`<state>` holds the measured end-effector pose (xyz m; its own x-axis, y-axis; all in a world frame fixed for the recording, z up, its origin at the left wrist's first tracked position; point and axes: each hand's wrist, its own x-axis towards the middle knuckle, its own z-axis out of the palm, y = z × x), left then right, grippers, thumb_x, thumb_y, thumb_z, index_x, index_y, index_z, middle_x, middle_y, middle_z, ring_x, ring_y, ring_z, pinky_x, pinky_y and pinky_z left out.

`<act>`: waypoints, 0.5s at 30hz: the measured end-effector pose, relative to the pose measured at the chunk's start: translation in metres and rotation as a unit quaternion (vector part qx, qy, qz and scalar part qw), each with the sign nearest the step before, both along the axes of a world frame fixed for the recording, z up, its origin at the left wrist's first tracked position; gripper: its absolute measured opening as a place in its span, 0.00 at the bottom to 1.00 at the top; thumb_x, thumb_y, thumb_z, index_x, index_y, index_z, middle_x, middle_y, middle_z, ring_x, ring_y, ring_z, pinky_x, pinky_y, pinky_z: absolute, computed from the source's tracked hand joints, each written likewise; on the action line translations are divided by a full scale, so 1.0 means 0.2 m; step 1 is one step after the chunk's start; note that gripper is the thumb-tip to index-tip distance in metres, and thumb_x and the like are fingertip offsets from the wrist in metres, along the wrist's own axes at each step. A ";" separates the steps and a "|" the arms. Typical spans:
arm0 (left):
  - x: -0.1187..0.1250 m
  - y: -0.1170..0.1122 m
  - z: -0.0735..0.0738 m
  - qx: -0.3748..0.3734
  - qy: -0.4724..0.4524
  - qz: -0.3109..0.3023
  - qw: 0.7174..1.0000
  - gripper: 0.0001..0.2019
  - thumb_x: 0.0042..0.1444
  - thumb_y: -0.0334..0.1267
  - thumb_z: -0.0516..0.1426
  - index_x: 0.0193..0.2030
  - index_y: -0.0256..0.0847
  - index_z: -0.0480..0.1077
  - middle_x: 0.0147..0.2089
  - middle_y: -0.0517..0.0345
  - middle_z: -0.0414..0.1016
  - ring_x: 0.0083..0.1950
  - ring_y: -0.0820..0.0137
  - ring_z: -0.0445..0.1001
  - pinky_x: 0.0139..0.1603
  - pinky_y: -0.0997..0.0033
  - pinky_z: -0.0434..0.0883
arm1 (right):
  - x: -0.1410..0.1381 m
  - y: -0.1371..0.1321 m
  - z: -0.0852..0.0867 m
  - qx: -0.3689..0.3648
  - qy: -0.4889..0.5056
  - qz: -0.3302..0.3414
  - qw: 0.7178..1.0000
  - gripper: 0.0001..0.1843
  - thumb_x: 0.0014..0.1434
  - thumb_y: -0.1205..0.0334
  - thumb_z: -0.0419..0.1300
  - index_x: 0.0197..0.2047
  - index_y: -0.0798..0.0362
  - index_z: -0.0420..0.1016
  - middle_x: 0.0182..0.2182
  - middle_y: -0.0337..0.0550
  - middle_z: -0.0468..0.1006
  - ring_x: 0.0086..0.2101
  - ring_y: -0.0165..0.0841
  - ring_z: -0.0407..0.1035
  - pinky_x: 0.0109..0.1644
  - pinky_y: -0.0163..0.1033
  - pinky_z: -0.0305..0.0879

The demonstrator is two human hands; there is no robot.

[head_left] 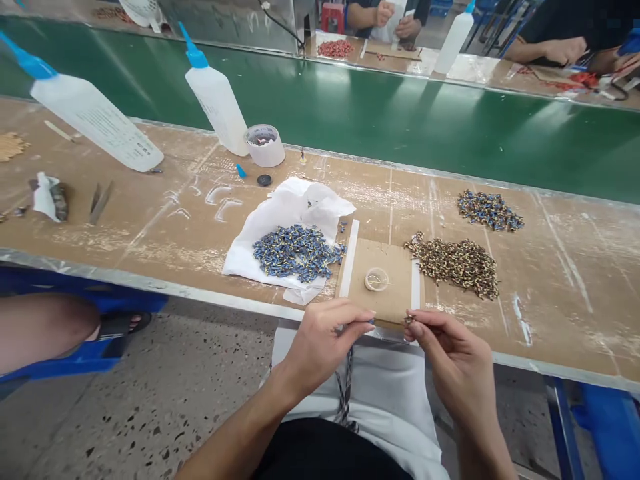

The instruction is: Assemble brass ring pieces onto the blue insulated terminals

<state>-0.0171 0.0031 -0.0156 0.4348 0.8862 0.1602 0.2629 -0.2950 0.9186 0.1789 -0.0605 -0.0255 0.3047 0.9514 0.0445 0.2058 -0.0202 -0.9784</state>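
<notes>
My left hand (327,333) is closed in a pinch on a small blue piece (371,321), mostly hidden by the fingertips. Opposite it, my right hand (453,363) pinches a tiny dark brown piece (409,319) between thumb and forefinger. Both hands hover by the near edge of a cardboard pad (395,267), where a small clear round dish (377,280) sits. Left of the pad, a heap of small blue and yellow pieces (295,252) rests on white paper (245,247). To the right lies a heap of brown and cream pieces (457,263).
Another blue and brown heap (489,210) lies farther right. Two white bottles with blue nozzles (217,103) and a tape roll (265,147) stand left. Tweezers (101,202) lie near a neighbour's leg (47,333). Across the green belt (350,113), other people work with red pieces (335,49).
</notes>
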 end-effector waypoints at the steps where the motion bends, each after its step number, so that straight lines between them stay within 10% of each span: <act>1: 0.01 0.00 0.00 0.003 0.003 -0.003 1.000 0.04 0.59 0.31 0.61 0.39 0.38 0.79 0.36 0.55 0.81 0.37 0.69 0.77 0.39 0.71 0.71 | -0.04 0.01 0.01 -0.003 0.018 -0.002 1.000 0.06 0.59 0.60 0.65 0.40 0.51 0.79 0.31 0.42 0.81 0.28 0.32 0.75 0.32 0.36 0.76; 15: 0.02 -0.01 0.01 0.062 0.045 -0.021 0.997 0.05 0.62 0.31 0.58 0.37 0.37 0.77 0.34 0.56 0.76 0.35 0.70 0.73 0.37 0.72 0.68 | -0.11 0.01 -0.01 -0.032 0.056 0.078 0.995 0.06 0.60 0.61 0.64 0.42 0.49 0.78 0.36 0.43 0.81 0.34 0.32 0.75 0.40 0.37 0.76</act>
<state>-0.0124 0.0009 -0.0145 0.4891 0.8424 0.2263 0.3271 -0.4177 0.8477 0.1570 -0.0582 -0.0272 0.1524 0.9874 -0.0431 0.1016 -0.0591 -0.9931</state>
